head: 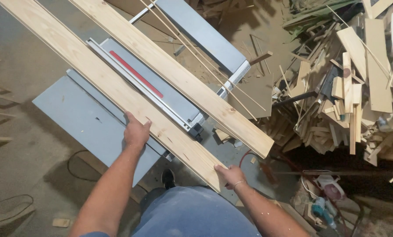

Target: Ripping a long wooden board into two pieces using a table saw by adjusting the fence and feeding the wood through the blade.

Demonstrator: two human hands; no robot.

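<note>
The left hand (136, 131) clasps the edge of a long plank (113, 90) lying on the table saw (86, 118); the right hand (230, 175) grips its near end. Keeping it flat against the fence (148, 94) seems wise, beside 1 more plank (179, 74).

I see a dusty concrete floor (16, 57) strewn with sawdust. A big heap of wood offcuts (350, 92) fills the right side, a black cable (73, 169) curls at left, and light is dim, warm.
</note>
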